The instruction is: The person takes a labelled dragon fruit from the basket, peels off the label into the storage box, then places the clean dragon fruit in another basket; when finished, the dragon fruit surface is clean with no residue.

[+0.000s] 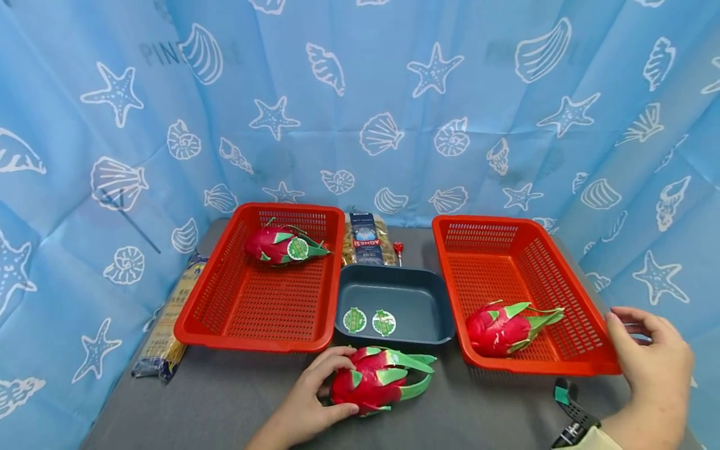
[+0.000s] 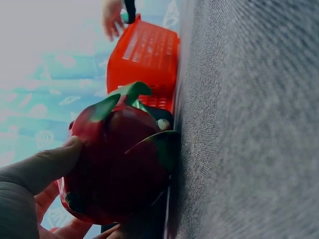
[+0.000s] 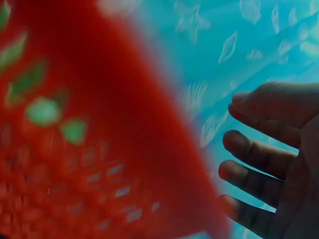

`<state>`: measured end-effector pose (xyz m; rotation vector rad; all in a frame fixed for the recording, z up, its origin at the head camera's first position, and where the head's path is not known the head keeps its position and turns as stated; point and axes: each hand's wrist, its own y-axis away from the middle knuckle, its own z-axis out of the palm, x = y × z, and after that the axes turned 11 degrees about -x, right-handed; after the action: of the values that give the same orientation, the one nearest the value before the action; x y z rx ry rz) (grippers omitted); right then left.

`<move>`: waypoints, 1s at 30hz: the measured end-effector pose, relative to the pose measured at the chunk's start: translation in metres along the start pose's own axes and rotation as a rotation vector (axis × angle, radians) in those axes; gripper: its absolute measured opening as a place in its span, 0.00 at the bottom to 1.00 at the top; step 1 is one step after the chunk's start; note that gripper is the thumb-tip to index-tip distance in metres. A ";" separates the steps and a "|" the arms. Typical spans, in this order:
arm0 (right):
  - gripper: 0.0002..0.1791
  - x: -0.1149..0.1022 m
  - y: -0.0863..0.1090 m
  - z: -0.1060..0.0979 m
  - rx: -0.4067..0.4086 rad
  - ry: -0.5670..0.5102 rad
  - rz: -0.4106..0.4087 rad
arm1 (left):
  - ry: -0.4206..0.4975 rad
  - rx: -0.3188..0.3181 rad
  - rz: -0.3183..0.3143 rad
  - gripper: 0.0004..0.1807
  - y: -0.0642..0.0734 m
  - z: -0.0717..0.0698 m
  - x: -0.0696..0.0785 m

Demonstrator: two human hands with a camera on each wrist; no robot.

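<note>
At the grey table (image 1: 225, 409), near side of the tray (image 1: 419, 306), the left hand (image 1: 310, 394) grips a fruit (image 1: 368, 381) by its round end, probably for steadiness, the right hand (image 1: 652, 359) loosely open beside the right basket (image 1: 542, 367).

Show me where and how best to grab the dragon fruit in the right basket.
Probably by the plump red body of the dragon fruit, from above: it lies on its side, thin leaf tips pointing right, and walls of the right basket surround it.
</note>
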<state>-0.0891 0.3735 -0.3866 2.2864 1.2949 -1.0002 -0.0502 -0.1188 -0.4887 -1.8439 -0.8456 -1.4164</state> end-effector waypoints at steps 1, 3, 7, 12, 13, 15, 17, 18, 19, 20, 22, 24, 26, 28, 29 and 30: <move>0.25 0.006 -0.002 0.000 -0.030 0.014 0.012 | 0.005 0.000 0.002 0.26 0.000 0.001 0.001; 0.26 0.018 -0.006 -0.001 -0.083 0.039 0.017 | 0.018 0.002 -0.001 0.26 -0.001 0.002 0.003; 0.22 0.037 -0.013 0.000 -0.119 0.060 -0.055 | 0.071 0.001 0.003 0.27 -0.001 0.006 0.010; 0.11 0.053 -0.015 0.001 -0.159 -0.022 -0.111 | 0.180 -0.009 0.120 0.28 -0.003 0.009 0.026; 0.10 0.055 -0.015 0.002 -0.172 -0.059 -0.109 | 0.186 -0.008 0.169 0.28 -0.004 0.008 0.030; 0.11 0.058 -0.015 0.003 -0.181 -0.141 -0.083 | 0.190 0.003 0.229 0.29 -0.006 0.007 0.042; 0.11 0.059 -0.015 0.005 -0.173 -0.220 -0.060 | 0.173 0.023 0.294 0.29 -0.012 0.006 0.054; 0.12 0.060 -0.016 0.006 -0.167 -0.248 -0.055 | 0.165 0.035 0.314 0.29 -0.015 0.005 0.061; 0.12 0.060 -0.016 0.006 -0.163 -0.270 -0.050 | 0.155 0.049 0.332 0.29 -0.020 0.004 0.068; 0.12 0.060 -0.017 0.005 -0.159 -0.275 -0.044 | 0.148 0.062 0.347 0.29 -0.025 0.003 0.074; 0.13 0.059 -0.018 0.005 -0.159 -0.283 -0.039 | 0.123 0.087 0.398 0.29 -0.037 0.001 0.084; 0.13 0.058 -0.018 0.005 -0.168 -0.290 -0.026 | 0.107 0.108 0.423 0.29 -0.051 0.000 0.093; 0.14 0.056 -0.019 0.007 -0.184 -0.293 -0.017 | 0.087 0.126 0.436 0.29 -0.065 -0.001 0.100; 0.14 0.055 -0.019 0.009 -0.192 -0.279 -0.025 | 0.070 0.145 0.440 0.29 -0.080 -0.002 0.104; 0.14 0.055 -0.019 0.010 -0.198 -0.266 -0.029 | 0.055 0.155 0.440 0.29 -0.088 -0.002 0.105; 0.14 0.055 -0.020 0.011 -0.199 -0.244 -0.041 | 0.038 0.166 0.434 0.30 -0.096 -0.001 0.107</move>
<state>-0.0911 0.4117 -0.4323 1.9313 1.2795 -1.0738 -0.1064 -0.0536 -0.3739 -1.7354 -0.4867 -1.0708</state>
